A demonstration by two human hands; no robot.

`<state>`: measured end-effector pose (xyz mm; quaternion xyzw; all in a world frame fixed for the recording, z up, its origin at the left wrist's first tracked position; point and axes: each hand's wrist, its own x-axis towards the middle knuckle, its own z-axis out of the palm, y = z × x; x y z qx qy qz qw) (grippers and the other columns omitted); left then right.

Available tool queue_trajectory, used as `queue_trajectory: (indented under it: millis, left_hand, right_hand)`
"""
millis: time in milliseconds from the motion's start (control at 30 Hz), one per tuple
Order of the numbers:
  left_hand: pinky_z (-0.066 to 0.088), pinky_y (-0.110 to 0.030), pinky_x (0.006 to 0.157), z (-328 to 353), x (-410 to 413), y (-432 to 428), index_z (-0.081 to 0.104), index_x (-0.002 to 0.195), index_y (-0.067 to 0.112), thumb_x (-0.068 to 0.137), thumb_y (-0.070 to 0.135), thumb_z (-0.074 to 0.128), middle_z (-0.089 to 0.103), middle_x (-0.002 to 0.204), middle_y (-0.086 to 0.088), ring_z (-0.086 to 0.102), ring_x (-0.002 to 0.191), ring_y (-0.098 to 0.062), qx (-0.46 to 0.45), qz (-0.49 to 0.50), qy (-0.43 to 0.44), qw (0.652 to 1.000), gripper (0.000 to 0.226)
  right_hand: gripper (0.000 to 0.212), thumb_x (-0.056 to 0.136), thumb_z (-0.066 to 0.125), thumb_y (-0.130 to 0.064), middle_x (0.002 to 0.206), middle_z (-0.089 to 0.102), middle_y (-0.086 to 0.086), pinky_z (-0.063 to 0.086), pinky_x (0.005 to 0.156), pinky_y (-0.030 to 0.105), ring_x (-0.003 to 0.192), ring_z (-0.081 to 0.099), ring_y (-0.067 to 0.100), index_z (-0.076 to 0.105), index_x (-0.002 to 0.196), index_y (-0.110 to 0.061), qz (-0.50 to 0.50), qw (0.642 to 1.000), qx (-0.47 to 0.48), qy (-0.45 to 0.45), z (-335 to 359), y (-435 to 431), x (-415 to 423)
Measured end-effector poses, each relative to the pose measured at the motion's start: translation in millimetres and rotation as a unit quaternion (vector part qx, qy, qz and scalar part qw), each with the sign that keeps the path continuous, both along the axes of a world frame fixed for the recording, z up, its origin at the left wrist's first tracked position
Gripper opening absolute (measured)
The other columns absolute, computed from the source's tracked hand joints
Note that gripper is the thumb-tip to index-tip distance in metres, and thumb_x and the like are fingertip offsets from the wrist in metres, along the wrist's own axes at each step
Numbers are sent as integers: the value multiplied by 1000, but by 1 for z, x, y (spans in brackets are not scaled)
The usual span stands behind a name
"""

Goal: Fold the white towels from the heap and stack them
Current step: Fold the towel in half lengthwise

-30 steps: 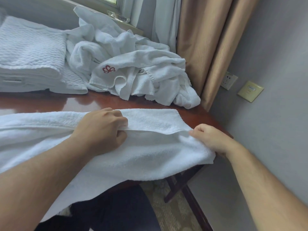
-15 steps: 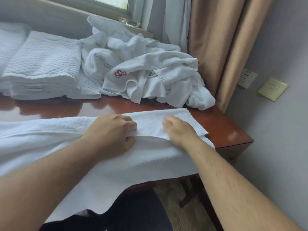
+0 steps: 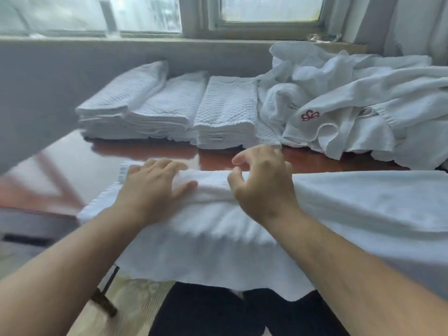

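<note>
Progress on folding?
Three folded stacks (image 3: 225, 112) sit far left on the counter (image 3: 150, 151); a big unfolded heap (image 3: 351, 100) lies far right, so I'd say plenty left.
Hands?
Current towel (image 3: 363, 202) lies along near edge, draped over it. Left hand (image 3: 150, 187) flat, fingers straight, pressing the fold. Right hand (image 3: 264, 187) half-curled over the fold; can't tell if it pinches.
Obstacles?
Heap spills near the towel's far-right side; window behind.
</note>
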<state>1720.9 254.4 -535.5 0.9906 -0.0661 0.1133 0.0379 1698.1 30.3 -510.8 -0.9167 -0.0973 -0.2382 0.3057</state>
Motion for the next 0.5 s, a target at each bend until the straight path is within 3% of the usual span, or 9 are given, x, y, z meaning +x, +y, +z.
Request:
queue_trajectory:
  millis: [67, 200, 300, 400, 500]
  left_hand:
    - [30, -44, 105, -4, -5, 38, 50, 139, 35, 97, 62, 31, 51, 145, 3, 41, 133, -26, -32, 96, -13, 995, 53]
    - [27, -50, 111, -17, -13, 76, 37, 151, 33, 96, 57, 25, 41, 155, -2, 33, 140, -29, -144, 198, 15, 969, 61]
    - [24, -49, 113, -17, -2, 77, 29, 154, 35, 82, 54, 28, 41, 156, -2, 30, 142, -27, -175, 181, 45, 967, 74]
    - [23, -46, 116, -12, 22, 71, 23, 157, 35, 85, 45, 51, 41, 155, -4, 29, 142, -25, -202, 151, 59, 966, 77]
    - [31, -46, 115, -3, 48, 64, 34, 153, 35, 84, 37, 71, 52, 144, -3, 41, 136, -26, -270, 136, 36, 952, 78]
  right_hand:
    - [25, 85, 56, -28, 102, 61, -1, 44, 89, 38, 101, 53, 21, 72, 101, -17, 117, 993, -24, -2, -10, 36, -11]
    - [21, 93, 58, -25, 113, 60, -7, 43, 96, 29, 109, 51, 15, 71, 109, -18, 284, 951, -115, 33, -34, 59, -18]
    - [23, 94, 57, -30, 118, 63, -9, 43, 98, 26, 111, 52, 12, 72, 109, -21, 303, 942, -143, 27, -39, 56, -10]
    - [29, 95, 52, -33, 133, 60, -12, 35, 106, 24, 125, 48, 10, 70, 116, -24, 300, 937, -171, 47, -36, 48, 9]
    - [31, 98, 47, -34, 145, 53, -14, 21, 108, 17, 138, 40, 7, 67, 121, -27, 290, 938, -182, 44, -35, 46, 28]
